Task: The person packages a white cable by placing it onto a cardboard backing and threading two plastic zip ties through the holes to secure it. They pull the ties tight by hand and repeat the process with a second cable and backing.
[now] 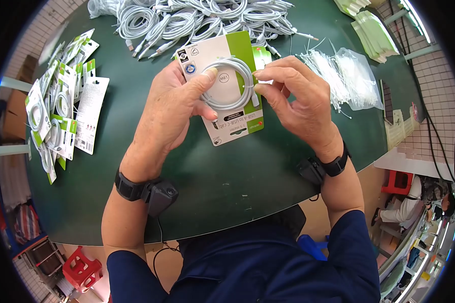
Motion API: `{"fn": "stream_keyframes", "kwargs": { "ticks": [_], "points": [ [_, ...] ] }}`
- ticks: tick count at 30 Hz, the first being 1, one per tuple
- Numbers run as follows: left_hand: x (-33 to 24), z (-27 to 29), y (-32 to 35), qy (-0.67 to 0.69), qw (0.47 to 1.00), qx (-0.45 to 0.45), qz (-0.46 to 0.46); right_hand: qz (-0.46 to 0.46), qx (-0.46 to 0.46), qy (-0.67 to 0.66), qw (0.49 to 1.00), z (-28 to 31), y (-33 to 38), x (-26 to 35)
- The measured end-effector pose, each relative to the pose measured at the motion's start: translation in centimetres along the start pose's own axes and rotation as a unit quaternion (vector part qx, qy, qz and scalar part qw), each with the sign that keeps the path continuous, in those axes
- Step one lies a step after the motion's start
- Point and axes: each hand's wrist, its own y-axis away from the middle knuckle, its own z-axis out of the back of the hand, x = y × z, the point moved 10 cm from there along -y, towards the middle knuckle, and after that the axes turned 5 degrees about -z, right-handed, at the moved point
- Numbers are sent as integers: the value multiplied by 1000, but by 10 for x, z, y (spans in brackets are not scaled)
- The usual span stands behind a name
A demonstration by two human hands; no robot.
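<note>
My left hand (169, 96) grips a white and green packaging card (230, 48) over the dark green table. Its thumb presses a coiled light grey USB cable (232, 105) flat against the card's front. On the coil's right side, thin ties hold the loops, and a plug end points down there. My right hand (301, 93) is at that side, its thumb and index finger pinched together close to the coil. A small white bit shows between those fingers, too small to name.
Coiled grey cables (187, 22) lie heaped at the back. White cable ties (321, 76) spread beside a clear bag (361, 83) at the right. Stacked green-white cards (374, 38) sit at the far right. Carded cables (60, 103) pile up at the left.
</note>
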Motion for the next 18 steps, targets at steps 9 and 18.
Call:
{"fn": "stream_keyframes", "kwargs": {
  "ticks": [9,18],
  "points": [
    [-18,-17,7,-4,1000,8,-15,-149,-62,-79,984,23,-2,-23],
    [-32,-40,17,-82,996,8,-32,-96,-46,-39,994,32,-11,0]
  ]
}}
